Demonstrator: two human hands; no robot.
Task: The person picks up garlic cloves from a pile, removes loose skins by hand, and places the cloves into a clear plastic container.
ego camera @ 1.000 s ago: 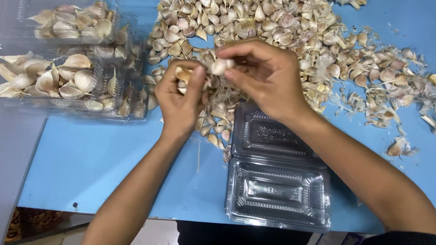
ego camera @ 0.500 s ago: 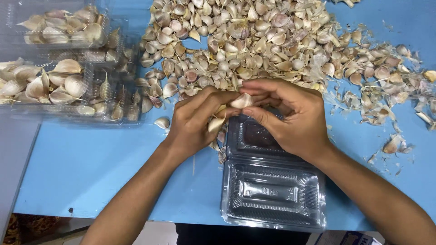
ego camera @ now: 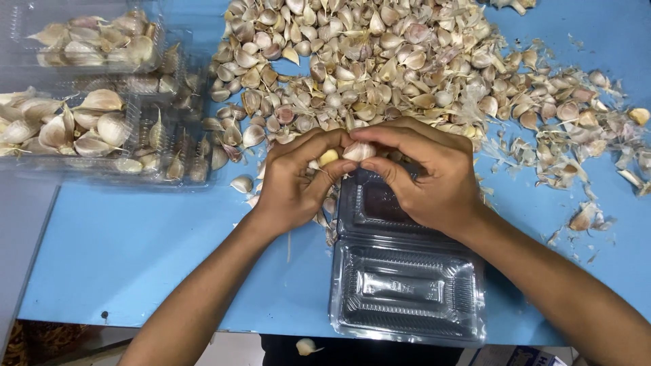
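Both hands are bunched together right over the open clear clamshell box. Left hand has its fingers curled around a small yellowish clove, and the right hand is pinching a pale garlic clove between thumb and fingertips, so neither hand is loose. The two cloves sit just beside each other, held above the near edge of the box's far half. Behind the hands there's a huge garlic pile spread on the blue table, with papery skins trailing off to the right. Over on the left, filled clear boxes of cloves are stacked up.
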